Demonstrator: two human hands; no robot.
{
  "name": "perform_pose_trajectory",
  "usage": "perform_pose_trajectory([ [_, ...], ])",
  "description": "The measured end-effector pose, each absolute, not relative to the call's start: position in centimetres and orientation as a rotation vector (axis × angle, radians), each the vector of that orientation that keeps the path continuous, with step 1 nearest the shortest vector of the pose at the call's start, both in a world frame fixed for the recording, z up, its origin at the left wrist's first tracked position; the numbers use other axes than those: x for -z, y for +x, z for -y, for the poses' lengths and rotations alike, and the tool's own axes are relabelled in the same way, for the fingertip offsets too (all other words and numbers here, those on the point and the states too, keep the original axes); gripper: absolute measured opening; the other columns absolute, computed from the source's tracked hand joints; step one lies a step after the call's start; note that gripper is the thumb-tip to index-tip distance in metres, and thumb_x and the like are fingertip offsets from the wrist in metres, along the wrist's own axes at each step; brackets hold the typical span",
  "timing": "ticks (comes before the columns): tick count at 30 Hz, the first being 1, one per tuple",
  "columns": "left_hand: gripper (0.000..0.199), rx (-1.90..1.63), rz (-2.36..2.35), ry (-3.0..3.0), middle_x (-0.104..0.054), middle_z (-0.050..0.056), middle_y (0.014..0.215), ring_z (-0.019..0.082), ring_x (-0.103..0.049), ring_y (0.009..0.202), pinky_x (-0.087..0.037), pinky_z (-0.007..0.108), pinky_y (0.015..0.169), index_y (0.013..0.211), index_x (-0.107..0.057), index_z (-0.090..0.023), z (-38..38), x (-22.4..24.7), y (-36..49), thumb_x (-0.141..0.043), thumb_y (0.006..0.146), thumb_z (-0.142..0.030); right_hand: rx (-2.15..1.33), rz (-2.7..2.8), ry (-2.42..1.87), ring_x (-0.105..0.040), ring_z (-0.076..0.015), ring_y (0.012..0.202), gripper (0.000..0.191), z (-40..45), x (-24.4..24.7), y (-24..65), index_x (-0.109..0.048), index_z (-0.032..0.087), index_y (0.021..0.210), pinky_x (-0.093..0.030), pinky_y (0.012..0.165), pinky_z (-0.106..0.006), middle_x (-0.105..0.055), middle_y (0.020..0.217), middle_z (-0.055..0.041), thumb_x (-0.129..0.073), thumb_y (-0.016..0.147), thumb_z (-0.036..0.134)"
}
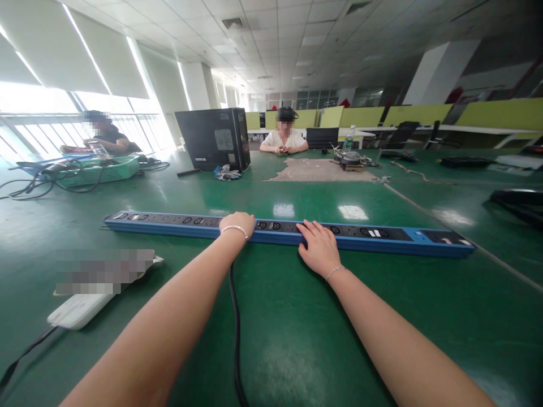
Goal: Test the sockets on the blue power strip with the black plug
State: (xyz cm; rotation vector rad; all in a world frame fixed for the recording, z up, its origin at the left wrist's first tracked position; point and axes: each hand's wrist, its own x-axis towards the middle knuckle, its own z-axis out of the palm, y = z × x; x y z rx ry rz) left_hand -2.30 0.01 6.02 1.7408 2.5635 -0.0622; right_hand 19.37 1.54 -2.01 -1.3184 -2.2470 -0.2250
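Observation:
A long blue power strip (360, 244) with a black face and several sockets lies crosswise on the green table. Curled down on its middle is my left hand (237, 223), fingers closed; whatever they hold is hidden beneath the hand. From under my left wrist a black cable (236, 333) runs toward me over the tabletop. My right hand (319, 244) rests on the strip to the right, its fingers stretched across the sockets and touching the top face.
At the left lies a white extension socket (80, 310), partly blurred. Farther back stand a green basket (102, 172) with cables, a black computer case (212, 138) and gloves (228, 173). Two people sit beyond. A bottle (349, 139) and parts lie back right.

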Motion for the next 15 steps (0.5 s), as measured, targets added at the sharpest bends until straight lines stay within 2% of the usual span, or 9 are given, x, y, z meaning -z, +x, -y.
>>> perform_pose_trajectory([
  [7, 0.044, 0.156, -2.509, 1.724, -0.06, 0.019, 0.118, 0.027, -0.058, 0.107, -0.047, 0.038, 0.084, 0.107, -0.065, -0.014, -1.1, -7.3, -2.2, -0.034, 0.084, -0.036, 0.225, 2.253, -1.317, -0.038, -0.0239, 0.125, 0.049, -1.4, 1.9, 19.4, -0.052, 0.022, 0.126, -0.026, 0.102, -0.04, -0.048, 0.134, -0.0033, -0.047, 0.077, 0.022],
  [15, 0.054, 0.035, -2.587, 1.737, -0.064, 0.017, 0.111, 0.025, -0.06, 0.104, -0.047, 0.036, 0.084, 0.106, -0.065, -0.014, 0.1, -5.9, -2.2, -0.023, 0.087, -0.041, 0.226, 2.252, -1.317, -0.038, -0.0242, 0.125, 0.049, -1.5, 2.0, 19.3, -0.052, 0.022, 0.126, -0.026, 0.102, -0.041, -0.049, 0.134, -0.0035, -0.048, 0.077, 0.023],
])
